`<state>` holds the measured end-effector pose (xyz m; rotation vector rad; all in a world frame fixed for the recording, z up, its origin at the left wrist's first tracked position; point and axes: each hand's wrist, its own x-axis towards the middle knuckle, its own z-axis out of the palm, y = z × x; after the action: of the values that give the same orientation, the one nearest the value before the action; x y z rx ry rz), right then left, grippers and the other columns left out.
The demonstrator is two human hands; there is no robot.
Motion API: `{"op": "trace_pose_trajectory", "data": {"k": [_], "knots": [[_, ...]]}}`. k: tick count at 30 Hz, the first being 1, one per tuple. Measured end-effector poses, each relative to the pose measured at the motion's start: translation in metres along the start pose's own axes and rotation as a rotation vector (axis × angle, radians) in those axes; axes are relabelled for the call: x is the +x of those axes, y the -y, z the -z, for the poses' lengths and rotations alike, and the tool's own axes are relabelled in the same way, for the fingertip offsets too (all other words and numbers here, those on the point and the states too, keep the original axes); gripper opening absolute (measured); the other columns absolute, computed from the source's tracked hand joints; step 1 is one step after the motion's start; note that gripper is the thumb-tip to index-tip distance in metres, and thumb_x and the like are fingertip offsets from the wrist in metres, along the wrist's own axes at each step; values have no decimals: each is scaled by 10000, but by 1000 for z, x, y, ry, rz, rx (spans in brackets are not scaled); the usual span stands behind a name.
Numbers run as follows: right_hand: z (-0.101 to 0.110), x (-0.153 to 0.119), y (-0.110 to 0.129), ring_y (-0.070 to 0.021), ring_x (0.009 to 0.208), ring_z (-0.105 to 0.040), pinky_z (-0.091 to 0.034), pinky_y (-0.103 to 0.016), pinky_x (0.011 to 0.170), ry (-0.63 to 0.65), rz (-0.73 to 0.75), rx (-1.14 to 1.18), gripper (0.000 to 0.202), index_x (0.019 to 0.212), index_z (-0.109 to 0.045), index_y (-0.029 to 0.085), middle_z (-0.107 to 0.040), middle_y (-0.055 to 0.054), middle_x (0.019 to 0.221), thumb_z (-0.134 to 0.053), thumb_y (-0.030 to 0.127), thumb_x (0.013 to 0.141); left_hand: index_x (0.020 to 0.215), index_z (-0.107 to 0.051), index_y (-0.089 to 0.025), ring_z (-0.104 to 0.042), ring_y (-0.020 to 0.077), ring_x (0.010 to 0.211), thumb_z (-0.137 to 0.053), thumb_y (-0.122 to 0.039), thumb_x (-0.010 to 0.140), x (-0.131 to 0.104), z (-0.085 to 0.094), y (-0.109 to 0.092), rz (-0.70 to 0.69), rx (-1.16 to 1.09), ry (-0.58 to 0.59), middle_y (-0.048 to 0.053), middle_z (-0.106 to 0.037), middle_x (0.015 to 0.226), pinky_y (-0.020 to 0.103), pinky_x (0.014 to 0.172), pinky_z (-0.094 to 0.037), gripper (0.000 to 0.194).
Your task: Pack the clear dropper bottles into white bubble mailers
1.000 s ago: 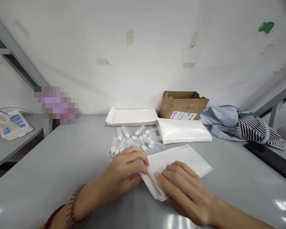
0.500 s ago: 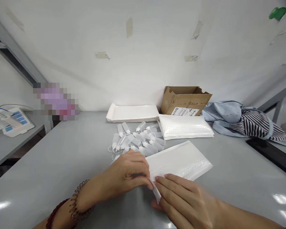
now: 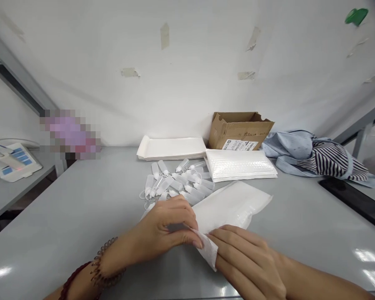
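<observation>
A white bubble mailer lies slanted on the grey table in front of me. My left hand pinches its near left end between thumb and fingers, where a flap stands up. My right hand presses against the mailer's near side with fingers extended side by side; its thumb is hidden. Just beyond my left hand lies a loose pile of small translucent squeeze bottles with white caps. A stack of bubble mailers lies behind the one I hold.
Another flat stack of white mailers lies by the wall. Beside it stands an open cardboard box. Farther right are a blue and striped cloth bundle and a black phone-like slab. A white and blue device sits on the left surface.
The flap at the mailer's near end has lifted and shows more. The mailer has bent, its right edge now buckled. My right hand has shifted slightly right; the whole view has moved slightly.
</observation>
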<state>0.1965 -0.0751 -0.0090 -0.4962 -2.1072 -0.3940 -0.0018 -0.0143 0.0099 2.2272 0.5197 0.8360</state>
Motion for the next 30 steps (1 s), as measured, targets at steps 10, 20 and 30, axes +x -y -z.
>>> {"op": "trace_pose_trajectory", "data": {"k": [10, 20, 30], "knots": [[15, 9, -8, -213, 633, -684, -582, -323, 530, 40, -85, -7, 193, 740, -681, 134, -688, -61, 645, -543, 53, 848, 845, -591, -163, -534, 175, 813, -619, -88, 819, -8, -13, -1, -217, 418, -333, 49, -592, 834, 327, 728, -482, 84], [7, 3, 14, -204, 623, -657, -574, -340, 540, -61, -337, -74, 119, 761, -625, 122, -653, -58, 628, -577, 33, 825, 1061, -568, -31, -652, 228, 873, -474, -78, 846, -9, -17, -2, -462, 652, -160, 145, -694, 894, 340, 776, -584, 239], [7, 7, -8, -219, 842, -688, -489, -433, 865, 89, -47, -155, 337, 890, -655, 93, -738, -117, 841, -322, 48, 920, 975, -583, -26, -692, 188, 757, -405, -26, 902, -10, -21, -3, -462, 721, -160, 127, -711, 780, 265, 682, -600, 191]]}}
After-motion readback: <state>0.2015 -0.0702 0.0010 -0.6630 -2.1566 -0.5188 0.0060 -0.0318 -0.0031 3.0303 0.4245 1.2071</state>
